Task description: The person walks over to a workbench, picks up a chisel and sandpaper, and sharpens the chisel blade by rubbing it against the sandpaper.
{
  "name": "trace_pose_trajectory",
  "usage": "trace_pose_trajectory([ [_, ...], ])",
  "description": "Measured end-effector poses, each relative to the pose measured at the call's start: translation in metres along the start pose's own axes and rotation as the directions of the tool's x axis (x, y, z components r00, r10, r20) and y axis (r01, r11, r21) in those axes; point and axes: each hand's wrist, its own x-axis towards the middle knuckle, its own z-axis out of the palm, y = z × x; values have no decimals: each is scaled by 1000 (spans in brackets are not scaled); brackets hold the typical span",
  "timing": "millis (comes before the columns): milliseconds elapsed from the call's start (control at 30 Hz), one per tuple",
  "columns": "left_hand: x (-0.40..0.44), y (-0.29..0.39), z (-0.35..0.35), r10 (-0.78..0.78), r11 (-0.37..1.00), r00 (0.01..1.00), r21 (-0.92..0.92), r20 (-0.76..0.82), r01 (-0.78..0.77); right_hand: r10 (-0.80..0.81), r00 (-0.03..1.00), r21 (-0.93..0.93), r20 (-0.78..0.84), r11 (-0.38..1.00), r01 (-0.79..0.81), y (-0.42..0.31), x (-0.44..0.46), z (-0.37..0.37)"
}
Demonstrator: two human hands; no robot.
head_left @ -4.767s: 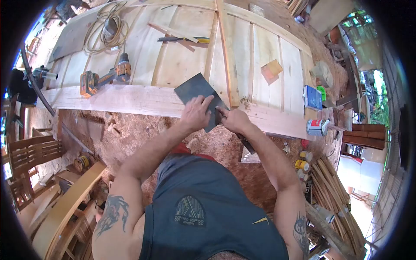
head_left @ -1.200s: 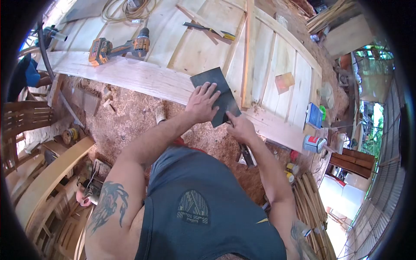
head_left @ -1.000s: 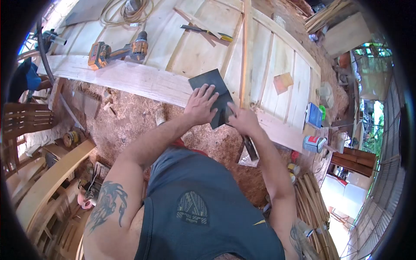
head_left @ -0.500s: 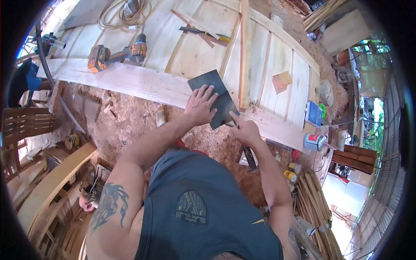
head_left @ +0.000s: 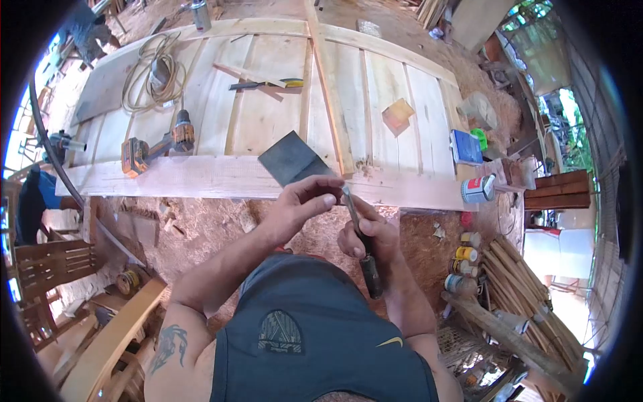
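My right hand (head_left: pixel 376 236) grips a chisel (head_left: pixel 371 276), its blade pointing up and away from me and its dark handle hanging below the fist. Beside the blade's tip is my left hand (head_left: pixel 301 209), fingers curved and thumb apart; whether a fingertip touches the edge I cannot make out. Just beyond the left hand, a dark sheet like sandpaper (head_left: pixel 289 158) lies creased on the near rail of a wooden door-like panel (head_left: pixel 221 177). The left hand hides part of the sheet's lower edge.
On the panel are a cordless drill (head_left: pixel 157 146), a coiled hose (head_left: pixel 153 77), a black-and-yellow tool (head_left: pixel 268 84), a loose wooden strip (head_left: pixel 326 100) and an orange-tan square (head_left: pixel 398 114). A blue box (head_left: pixel 465 147) and a can (head_left: pixel 477 189) stand right. Wooden poles (head_left: pixel 522 288) lie lower right.
My left hand has lifted off the dark sheet and moved to the chisel tip. My right hand has raised the chisel from the sheet, blade now upward. The view has shifted.
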Motion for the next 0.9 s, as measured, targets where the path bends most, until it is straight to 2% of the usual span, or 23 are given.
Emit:
trace_pose_trajectory([
  [167,-10,-2,14,18,996,998,-90,62,-12,-59,998,-10,-37,998,59,6,-5,17],
  [433,-16,9,25,59,989,998,-140,31,-54,-59,997,-67,-39,996,56,10,-14,12],
  [533,-17,17,28,43,994,999,-102,12,-41,-56,985,-98,-162,994,40,9,-17,23],
  [767,-15,18,23,33,992,997,-127,70,-24,27,975,-212,-219,974,-74,4,-26,16],
  [867,-11,12,14,31,1000,997,-4,-73,-31,41,960,-267,-276,956,-118,-2,-28,23],
  [900,-7,15,9,73,997,989,10,-130,-72,28,958,-290,-285,950,-114,-1,-29,21],
])
